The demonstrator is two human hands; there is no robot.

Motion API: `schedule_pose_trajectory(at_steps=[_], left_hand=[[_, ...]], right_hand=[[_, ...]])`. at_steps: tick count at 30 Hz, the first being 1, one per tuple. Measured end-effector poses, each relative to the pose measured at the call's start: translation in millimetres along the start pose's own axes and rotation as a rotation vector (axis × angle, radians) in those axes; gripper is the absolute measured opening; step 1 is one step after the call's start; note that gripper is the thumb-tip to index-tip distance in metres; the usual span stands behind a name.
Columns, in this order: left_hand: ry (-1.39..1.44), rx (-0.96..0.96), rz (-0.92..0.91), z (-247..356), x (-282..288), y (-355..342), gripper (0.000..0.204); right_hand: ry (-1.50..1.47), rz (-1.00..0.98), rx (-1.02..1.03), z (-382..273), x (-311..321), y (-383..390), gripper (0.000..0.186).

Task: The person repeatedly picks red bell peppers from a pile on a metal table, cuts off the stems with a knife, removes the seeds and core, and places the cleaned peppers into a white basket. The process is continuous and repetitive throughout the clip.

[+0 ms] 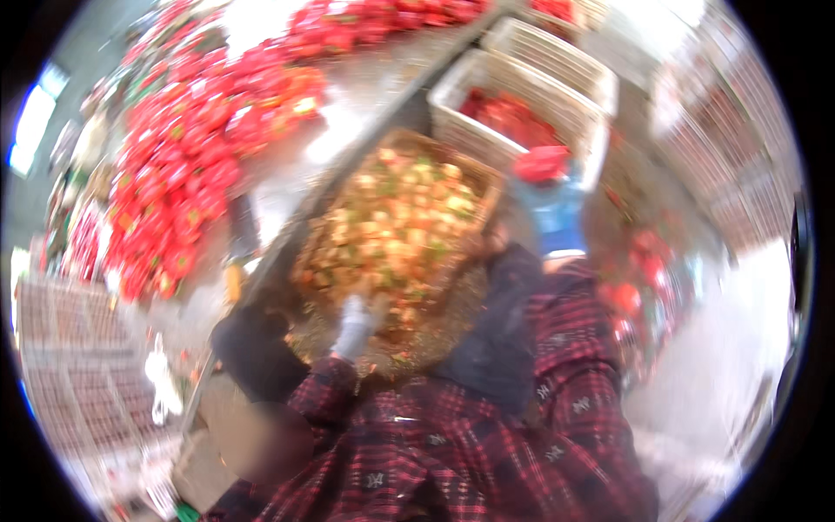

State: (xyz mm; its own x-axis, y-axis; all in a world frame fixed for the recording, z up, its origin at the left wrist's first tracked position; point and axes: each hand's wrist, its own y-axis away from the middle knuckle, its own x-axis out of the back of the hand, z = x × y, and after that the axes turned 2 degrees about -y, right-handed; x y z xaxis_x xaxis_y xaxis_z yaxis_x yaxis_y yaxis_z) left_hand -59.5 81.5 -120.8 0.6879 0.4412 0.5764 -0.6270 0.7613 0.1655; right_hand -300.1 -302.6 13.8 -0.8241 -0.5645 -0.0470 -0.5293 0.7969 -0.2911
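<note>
The picture is smeared by motion. My right hand (555, 213), in a blue glove, grips a red pepper (541, 163) over the near edge of a white plastic crate (477, 122). Red pepper pieces (513, 117) lie inside that crate. My left hand (352, 326), in a pale grey glove, is at the near side of a brown crate (489, 174) heaped with pale yellow lumps with green bits (400, 217), which look like pepper cores. Its fingers are too blurred to show whether they hold anything. Both my sleeves are dark red plaid.
Red peppers (187, 174) lie heaped on the pale table (361, 91) at left and far. A small yellow object (233, 283) lies by its near edge. More red peppers (645, 261) are at right. Stacked crates (731, 130) stand far right, others (65, 322) at left.
</note>
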Motion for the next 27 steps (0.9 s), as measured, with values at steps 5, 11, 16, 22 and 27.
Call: schedule_pose_trajectory(at_steps=[5,11,16,22,27], left_hand=[[-0.130,0.062,0.010,115.8,74.6,20.9,0.049],[-0.580,-0.211,0.563,74.2,173.6,-42.2,0.041],[-1.060,-0.050,0.793,18.9,282.2,-121.2,0.052],[-0.792,0.366,0.466,30.5,347.9,-207.9,0.075],[-0.832,0.400,0.456,29.5,345.8,-217.3,0.081]], right_hand=[[-1.253,0.556,-0.484,-45.8,8.7,-56.8,0.076],[-1.212,0.343,-0.829,-41.0,-143.3,-8.9,0.048],[-1.086,-0.046,-0.808,-26.0,-209.2,4.8,0.042],[-1.017,-0.033,-0.966,-22.5,-249.0,-2.4,0.044],[-0.937,-0.120,-0.961,-15.3,-268.6,5.4,0.050]])
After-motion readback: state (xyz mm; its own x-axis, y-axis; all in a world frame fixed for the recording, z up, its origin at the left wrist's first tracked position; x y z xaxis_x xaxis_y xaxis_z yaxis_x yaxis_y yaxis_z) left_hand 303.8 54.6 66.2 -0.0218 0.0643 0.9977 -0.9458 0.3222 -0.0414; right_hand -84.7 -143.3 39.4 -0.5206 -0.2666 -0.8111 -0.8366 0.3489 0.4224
